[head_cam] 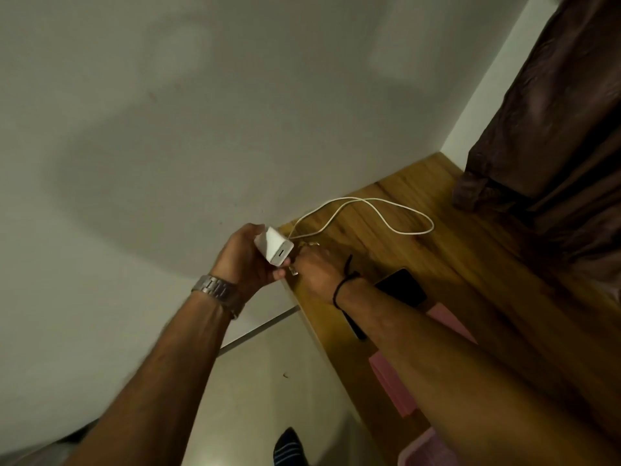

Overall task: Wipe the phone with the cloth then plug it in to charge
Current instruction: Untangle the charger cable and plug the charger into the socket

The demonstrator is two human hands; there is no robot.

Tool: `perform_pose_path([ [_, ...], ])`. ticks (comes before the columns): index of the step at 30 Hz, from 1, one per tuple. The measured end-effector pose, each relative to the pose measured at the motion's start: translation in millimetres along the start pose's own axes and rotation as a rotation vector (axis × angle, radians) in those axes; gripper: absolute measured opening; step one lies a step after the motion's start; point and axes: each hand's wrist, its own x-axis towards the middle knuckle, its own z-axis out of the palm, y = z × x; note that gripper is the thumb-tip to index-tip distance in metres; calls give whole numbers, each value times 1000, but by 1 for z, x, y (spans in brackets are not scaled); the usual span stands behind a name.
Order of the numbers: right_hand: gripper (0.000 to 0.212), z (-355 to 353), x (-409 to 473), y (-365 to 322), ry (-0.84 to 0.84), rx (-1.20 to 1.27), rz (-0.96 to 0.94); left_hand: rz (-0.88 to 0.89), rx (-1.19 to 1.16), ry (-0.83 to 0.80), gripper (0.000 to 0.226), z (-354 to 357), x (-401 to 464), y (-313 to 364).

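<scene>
My left hand (245,257) grips a white charger block (274,247) at the near-left corner of the wooden table (470,264), its port facing me. My right hand (317,269) is closed on the plug end of the white cable (386,213), just right of the block and apart from the port. The cable loops across the table behind my hands. The dark phone (401,285) lies flat on the table, partly hidden under my right forearm. A pink cloth (393,385) lies on the table beneath that forearm.
A pale wall fills the left and back. A dark brown curtain (554,129) hangs over the table's far right. Tiled floor (268,381) lies left of the table, with my striped sock (290,449) at the bottom. A pink container edge (423,449) shows near the bottom.
</scene>
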Motion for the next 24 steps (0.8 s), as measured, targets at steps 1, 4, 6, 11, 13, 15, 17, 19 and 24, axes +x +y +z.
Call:
perform_pose_path([
  [1, 32, 3, 6, -2, -17, -39, 19, -14, -15, -21, 33, -5, 0, 1],
  [4, 34, 7, 11, 0, -21, -100, 16, 4, -22, -35, 26, -17, 1, 3],
  [6, 28, 4, 8, 3, 9, -87, -2, 21, -46, -20, 21, -19, 2, 4],
  [11, 14, -13, -9, 18, 423, 274, 43, 36, -120, 39, 19, -10, 7, 9],
  [13, 17, -27, -22, 22, 555, 467, 7, 45, -120, 43, 19, -1, 8, 12],
  [15, 20, -40, -33, 22, 617, 660, 3, 58, -128, 41, 20, 13, 8, 17],
  [17, 23, -50, -42, 19, 671, 699, 17, 73, -145, 30, 25, 28, 7, 21],
  [19, 27, -57, -49, 16, 704, 685, 21, 92, -151, 3, 27, 42, 6, 24],
  [24, 25, -74, -59, 12, 773, 676, 105, 120, -156, -45, 22, 67, 2, 32],
])
